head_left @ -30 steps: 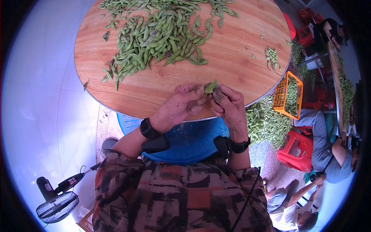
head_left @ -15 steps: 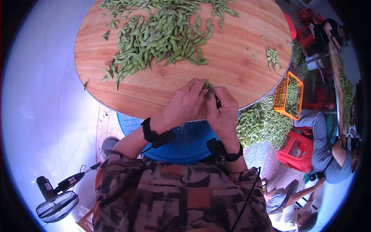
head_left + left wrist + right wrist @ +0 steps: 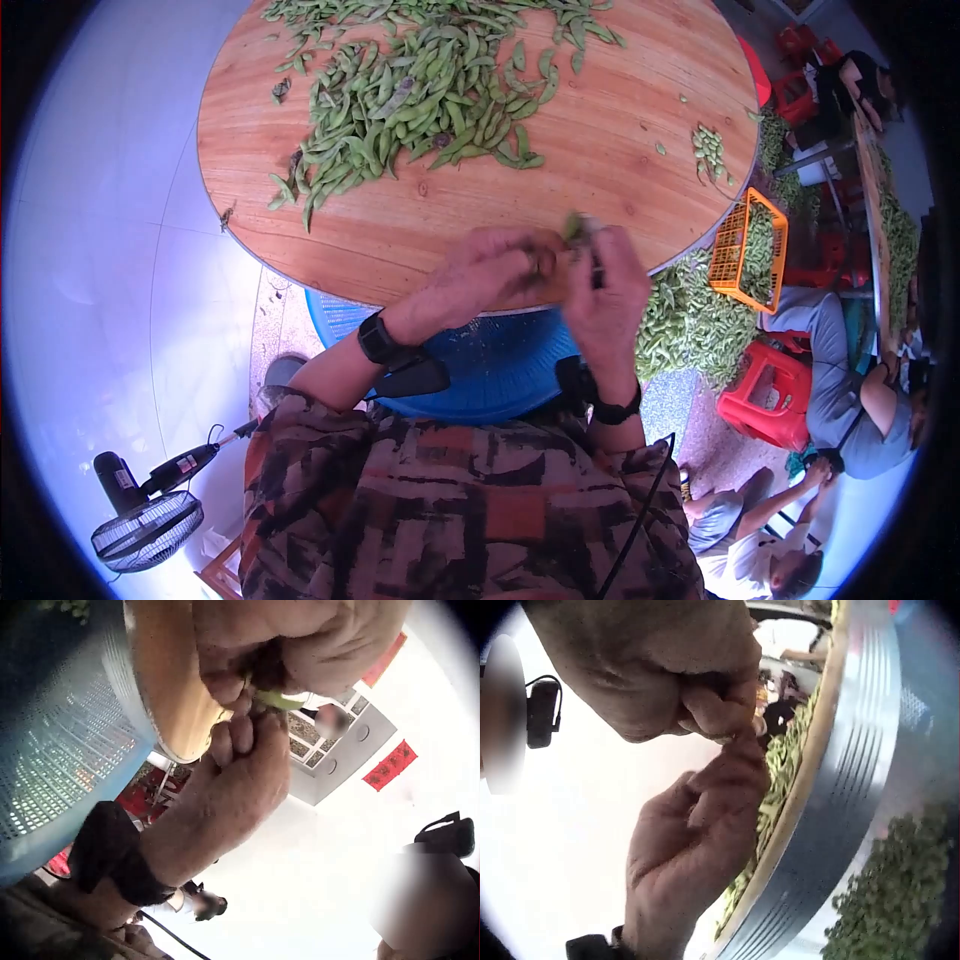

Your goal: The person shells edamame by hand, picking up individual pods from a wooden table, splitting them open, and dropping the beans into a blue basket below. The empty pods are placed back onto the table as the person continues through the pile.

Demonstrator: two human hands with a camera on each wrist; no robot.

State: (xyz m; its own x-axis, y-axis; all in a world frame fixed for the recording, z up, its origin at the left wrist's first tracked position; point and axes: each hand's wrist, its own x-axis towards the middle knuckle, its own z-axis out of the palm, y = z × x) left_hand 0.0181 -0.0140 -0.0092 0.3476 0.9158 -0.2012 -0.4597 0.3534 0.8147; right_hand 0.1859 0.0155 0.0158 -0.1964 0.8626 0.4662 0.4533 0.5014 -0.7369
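Observation:
A green bean pod (image 3: 574,226), blurred, stands up at the fingertips of my right hand (image 3: 608,295), which pinches it. A slim black object (image 3: 598,268) shows along that hand's thumb side. Close on its left is my left hand (image 3: 485,270), fingers curled and blurred by motion; I cannot tell whether they grip anything. In the left wrist view the pod (image 3: 281,700) pokes out between the two hands' fingertips. Both hands are over the near edge of the round wooden table (image 3: 620,170). Farther back lies a big heap of green pods (image 3: 430,100).
Shelled beans (image 3: 709,152) form a small pile at the table's right. Below the near edge is a blue basin (image 3: 480,375). Right of it are pods on the floor (image 3: 690,320), an orange basket (image 3: 732,245) and a red stool (image 3: 765,395). A fan (image 3: 150,535) stands lower left.
My hands met closely over the pod half a second ago. Since then the right hand has shifted right with the pod, and a small gap shows between the hands in the head view.

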